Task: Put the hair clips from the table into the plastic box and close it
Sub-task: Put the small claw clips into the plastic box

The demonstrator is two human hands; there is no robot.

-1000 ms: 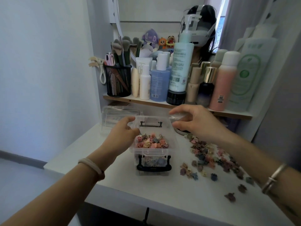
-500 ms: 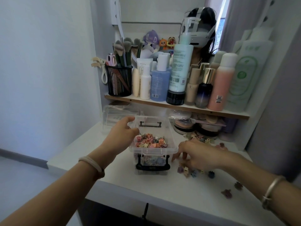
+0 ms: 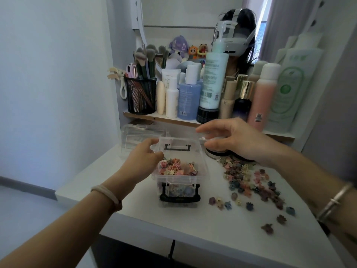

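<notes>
From the head camera, a clear plastic box [image 3: 174,179] stands near the middle of a white table [image 3: 135,213]. Its lid [image 3: 177,141] is tipped back and open behind it, and a black latch [image 3: 179,198] hangs on its front. The box is heaped nearly to the rim with small flower-shaped hair clips [image 3: 176,169] in pink, yellow and dusky blue.

The left hand [image 3: 144,161] grips the box at its left rim, fingers curled in against the wall and thumb reaching toward the lid's corner. A pale hair tie [image 3: 108,194] circles that wrist.

The right hand [image 3: 237,140] hovers above the table at the box's right rear corner. Its palm faces down, its fingers are loosely stretched toward the left and spread from the thumb, and it has hold of nothing. A silver bangle [image 3: 336,200] sits on its wrist.

More loose clips [image 3: 249,178] lie scattered on the table to the right of the box, thickest near the right hand and thinning toward the front edge.

Behind, a shelf [image 3: 160,118] carries a black mesh cup of makeup brushes [image 3: 142,97], a blue bottle [image 3: 188,101] and a pink spray can [image 3: 262,93]. A second clear container [image 3: 135,138] stands under the shelf to the left of the box.
</notes>
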